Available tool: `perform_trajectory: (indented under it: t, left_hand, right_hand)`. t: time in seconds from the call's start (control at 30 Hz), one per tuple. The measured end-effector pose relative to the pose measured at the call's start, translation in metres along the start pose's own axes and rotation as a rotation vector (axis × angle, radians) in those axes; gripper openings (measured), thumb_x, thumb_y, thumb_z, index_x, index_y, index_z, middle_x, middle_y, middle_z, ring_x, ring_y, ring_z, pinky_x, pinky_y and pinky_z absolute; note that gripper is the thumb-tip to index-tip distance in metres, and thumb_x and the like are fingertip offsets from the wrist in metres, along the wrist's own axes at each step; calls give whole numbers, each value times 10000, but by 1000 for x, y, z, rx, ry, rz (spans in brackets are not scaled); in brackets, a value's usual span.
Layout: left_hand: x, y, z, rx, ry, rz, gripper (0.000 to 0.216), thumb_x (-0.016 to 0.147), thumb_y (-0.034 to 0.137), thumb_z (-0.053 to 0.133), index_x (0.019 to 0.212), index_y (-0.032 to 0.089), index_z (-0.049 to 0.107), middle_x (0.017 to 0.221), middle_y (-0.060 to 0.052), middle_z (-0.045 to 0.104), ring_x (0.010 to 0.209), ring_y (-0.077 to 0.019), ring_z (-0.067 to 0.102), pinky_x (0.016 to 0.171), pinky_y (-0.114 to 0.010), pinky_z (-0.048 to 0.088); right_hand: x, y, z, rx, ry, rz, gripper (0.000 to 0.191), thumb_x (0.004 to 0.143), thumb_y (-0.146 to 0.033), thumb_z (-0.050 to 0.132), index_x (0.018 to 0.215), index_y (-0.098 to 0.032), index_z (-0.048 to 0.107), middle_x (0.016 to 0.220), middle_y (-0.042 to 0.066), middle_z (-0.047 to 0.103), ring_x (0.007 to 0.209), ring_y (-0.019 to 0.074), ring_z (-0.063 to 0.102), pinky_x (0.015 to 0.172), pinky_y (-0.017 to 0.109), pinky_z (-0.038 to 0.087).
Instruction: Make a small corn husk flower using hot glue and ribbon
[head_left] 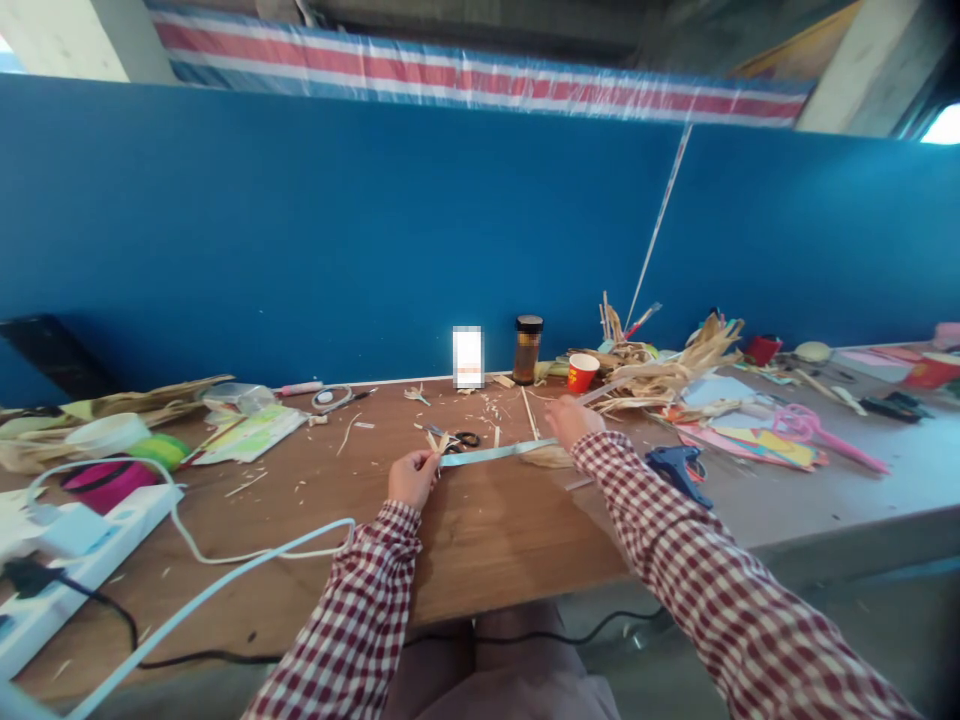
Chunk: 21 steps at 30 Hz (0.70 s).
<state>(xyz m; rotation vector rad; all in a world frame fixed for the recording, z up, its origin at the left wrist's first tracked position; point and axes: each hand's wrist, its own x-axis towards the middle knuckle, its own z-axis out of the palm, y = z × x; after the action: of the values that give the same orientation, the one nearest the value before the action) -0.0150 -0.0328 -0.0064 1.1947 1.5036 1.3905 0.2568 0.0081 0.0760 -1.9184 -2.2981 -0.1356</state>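
Observation:
A light blue strip (491, 455), ribbon or paper, stretches between my two hands above the table. My left hand (412, 478) is closed, pinching its left end together with a small bundle of pale dried husk pieces (444, 443). The strip's other end runs to my right hand (574, 422), whose fingers are closed around it, partly hidden from me. Just behind the strip lies a pair of scissors with black handles (469, 439). A flat piece of dried husk (547, 456) rests under the strip near my right hand.
Right of my right forearm lies a blue glue gun (679, 472). A red paper cup (582, 373), a dark-lidded jar (529, 350) and piled corn husks (652, 375) stand behind. Pink scissors (829, 440) lie farther right. At left are a white power strip (97, 575) and cables.

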Motion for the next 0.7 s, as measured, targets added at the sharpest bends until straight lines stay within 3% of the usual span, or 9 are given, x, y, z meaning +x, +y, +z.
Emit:
perform_trajectory:
  t: [0.13, 0.23, 0.3, 0.53, 0.7]
  left_hand:
    - [-3, 3, 0, 47, -10, 14, 345, 641, 450, 595, 714, 116, 643, 360, 64, 464, 318, -74, 402, 357, -190, 305]
    - [-4, 4, -1, 75, -20, 24, 337, 657, 444, 577, 720, 120, 640, 366, 62, 472, 331, -78, 418, 368, -190, 319]
    - [-4, 4, -1, 89, -28, 28, 335, 657, 444, 573, 719, 121, 637, 371, 59, 479, 340, -83, 430, 376, -193, 331]
    - [-1, 3, -2, 142, -38, 26, 332, 664, 434, 562, 745, 120, 633, 413, 43, 517, 373, -102, 472, 406, -211, 376]
    - [-1, 2, 0, 255, -41, 54, 303, 704, 402, 525, 769, 131, 645, 464, 23, 567, 420, -121, 521, 446, -219, 399]
  right_hand:
    - [-17, -60, 16, 118, 24, -296, 305, 910, -289, 331, 1101, -258, 566, 1092, 42, 569, 957, 133, 542, 835, 235, 402]
    - [-26, -95, 34, 253, 53, -571, 274, 873, -222, 401, 1072, -192, 586, 1053, 63, 588, 986, 157, 521, 867, 271, 394]
    - [-27, -108, 45, 316, 94, -665, 276, 849, -190, 428, 1078, -158, 578, 1076, 79, 582, 1023, 171, 499, 894, 298, 381]
    - [-31, -113, 60, 280, 69, -630, 324, 863, -236, 422, 1163, -157, 516, 1049, 90, 584, 1014, 183, 478, 909, 334, 357]
    - [-38, -111, 64, 263, 84, -592, 307, 838, -280, 469, 1112, -183, 569, 1124, 89, 530, 1056, 207, 442, 919, 356, 359]
